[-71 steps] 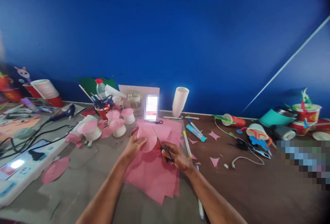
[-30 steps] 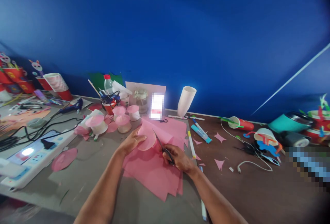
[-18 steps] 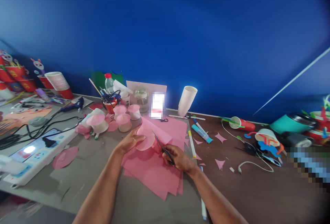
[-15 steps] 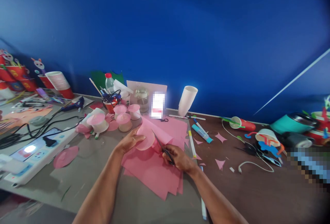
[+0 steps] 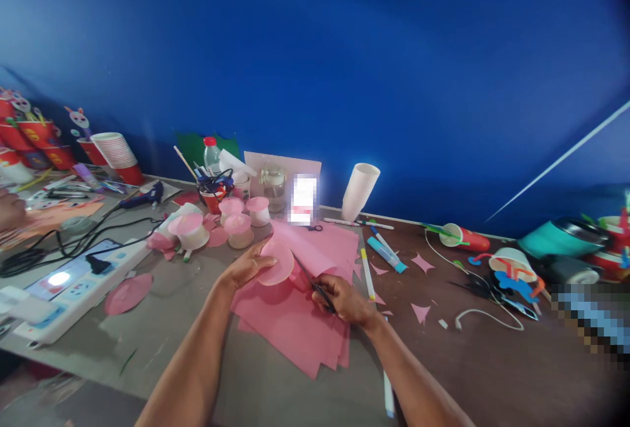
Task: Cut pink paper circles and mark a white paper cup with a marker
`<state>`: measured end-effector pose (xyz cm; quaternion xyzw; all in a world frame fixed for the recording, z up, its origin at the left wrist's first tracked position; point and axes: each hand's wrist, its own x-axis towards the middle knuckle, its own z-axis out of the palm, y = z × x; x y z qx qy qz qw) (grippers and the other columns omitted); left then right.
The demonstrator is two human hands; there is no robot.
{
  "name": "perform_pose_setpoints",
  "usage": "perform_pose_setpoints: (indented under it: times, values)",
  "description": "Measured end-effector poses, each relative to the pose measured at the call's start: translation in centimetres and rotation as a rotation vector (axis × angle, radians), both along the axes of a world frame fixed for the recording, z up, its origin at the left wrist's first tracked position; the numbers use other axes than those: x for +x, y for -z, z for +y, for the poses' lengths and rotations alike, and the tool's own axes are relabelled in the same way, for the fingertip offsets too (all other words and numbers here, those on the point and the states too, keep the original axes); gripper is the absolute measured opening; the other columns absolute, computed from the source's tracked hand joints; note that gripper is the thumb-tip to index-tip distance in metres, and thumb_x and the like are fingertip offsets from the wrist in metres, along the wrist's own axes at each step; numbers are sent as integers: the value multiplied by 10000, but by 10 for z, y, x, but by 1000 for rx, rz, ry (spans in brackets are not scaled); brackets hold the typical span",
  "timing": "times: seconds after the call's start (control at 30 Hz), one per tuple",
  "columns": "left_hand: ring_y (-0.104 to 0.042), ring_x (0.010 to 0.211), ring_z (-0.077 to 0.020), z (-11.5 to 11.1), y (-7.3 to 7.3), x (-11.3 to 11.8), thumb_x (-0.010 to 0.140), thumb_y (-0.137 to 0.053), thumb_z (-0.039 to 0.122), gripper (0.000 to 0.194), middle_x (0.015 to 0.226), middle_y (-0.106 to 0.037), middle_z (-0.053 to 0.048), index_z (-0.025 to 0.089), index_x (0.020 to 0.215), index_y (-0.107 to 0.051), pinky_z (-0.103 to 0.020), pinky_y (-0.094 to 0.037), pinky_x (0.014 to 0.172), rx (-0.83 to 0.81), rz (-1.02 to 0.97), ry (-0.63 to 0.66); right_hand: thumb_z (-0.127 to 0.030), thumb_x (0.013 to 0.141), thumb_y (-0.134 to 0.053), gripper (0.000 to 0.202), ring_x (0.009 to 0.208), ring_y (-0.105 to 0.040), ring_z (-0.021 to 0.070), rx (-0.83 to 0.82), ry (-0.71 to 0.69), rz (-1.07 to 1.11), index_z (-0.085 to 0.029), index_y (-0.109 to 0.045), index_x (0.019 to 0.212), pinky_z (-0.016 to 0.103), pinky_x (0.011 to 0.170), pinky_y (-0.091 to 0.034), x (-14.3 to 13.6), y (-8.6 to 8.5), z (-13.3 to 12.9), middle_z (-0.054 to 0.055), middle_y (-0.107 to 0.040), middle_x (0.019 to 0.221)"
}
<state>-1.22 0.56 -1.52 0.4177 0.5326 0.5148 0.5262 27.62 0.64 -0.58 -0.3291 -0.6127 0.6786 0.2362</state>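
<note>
Pink paper (image 5: 311, 251) curls smoothly beside slim scissors (image 5: 323, 296) in the right grip (image 5: 345, 300)

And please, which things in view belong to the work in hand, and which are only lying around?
In use:
round pink piece, in the left hand
scissors, in the right hand
pink sheets, under the hands

Probably just lying around:
red cup on its side
teal container
white cable
</note>
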Motion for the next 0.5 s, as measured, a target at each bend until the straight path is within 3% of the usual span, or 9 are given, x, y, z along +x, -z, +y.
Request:
perform_pose_setpoints:
  times: [0.13,0.2,0.37,0.5]
  values:
    - [-776,933,-318,-1,-8,5,563,-976,393,532,943,-832,-88,183,1022,-808,-388,-618,819,-18,-59,9,-666,766,-950,512,553,-479,130,-11,-125,46,-216,-721,852,275,566,-321,15,2,7,-41,-599,599]
    - [-775,884,-288,-2,-10,7,595,-956,429,520,946,-822,-72,204,1033,-791,-359,-615,771,-2,-85,-28,-764,772,-913,597,522,-457,127,-18,-141,159,-202,-755,895,278,559,-300,21,5,11,-35,-605,583]
    - [-774,1149,-387,-4,-12,14,658,-943,481,634,1148,-839,-127,184,1192,-771,-466,-636,1016,22,51,6,-846,790,-864,671,611,-544,181,32,78,446,-221,-792,1023,327,638,-399,21,9,13,2,-660,669]
    - [-721,1279,-429,-6,-15,26,636,-960,457,679,1237,-840,-132,186,1233,-783,-521,-597,1123,1,175,60,-828,757,-906,707,742,-622,220,134,256,417,-259,-740,1144,353,744,-479,11,6,7,22,-737,803]
